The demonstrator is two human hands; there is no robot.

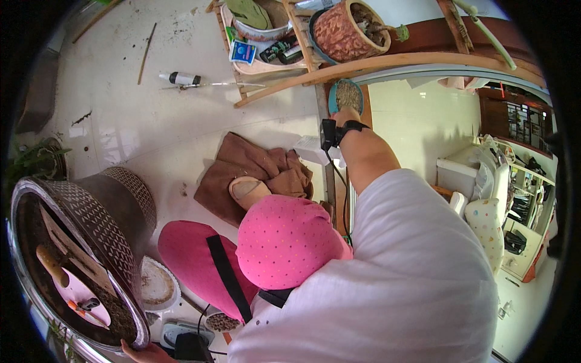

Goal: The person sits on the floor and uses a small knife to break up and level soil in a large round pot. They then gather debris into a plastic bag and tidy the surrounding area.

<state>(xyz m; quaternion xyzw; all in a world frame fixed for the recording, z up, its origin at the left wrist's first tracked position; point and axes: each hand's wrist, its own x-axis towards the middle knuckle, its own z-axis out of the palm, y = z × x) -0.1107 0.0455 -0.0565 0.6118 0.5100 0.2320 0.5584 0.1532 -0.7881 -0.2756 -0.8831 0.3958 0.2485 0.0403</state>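
My right hand (346, 114) is at the end of the outstretched arm, at the near edge of a teal scoop or bowl (332, 96) filled with grainy tan material; its fingers are mostly hidden. Low at the left, my left hand (147, 353) touches the rim of a large patterned pot (100, 199), partly cut off by the picture's edge. Inside that pot lie dark soil (123, 321), a flat brown piece (75, 254), a wooden-handled tool (52, 267) and a pale pink plate (86, 297) bearing small orange and black items.
A wooden rack (272, 93) holds a potted plant (352, 31) and a tray (268, 68) with bottles. On the floor are a brown cloth (236, 168), a spray bottle (180, 78), a stick (146, 53), a white dish (159, 283) and a bowl of pebbles (222, 321).
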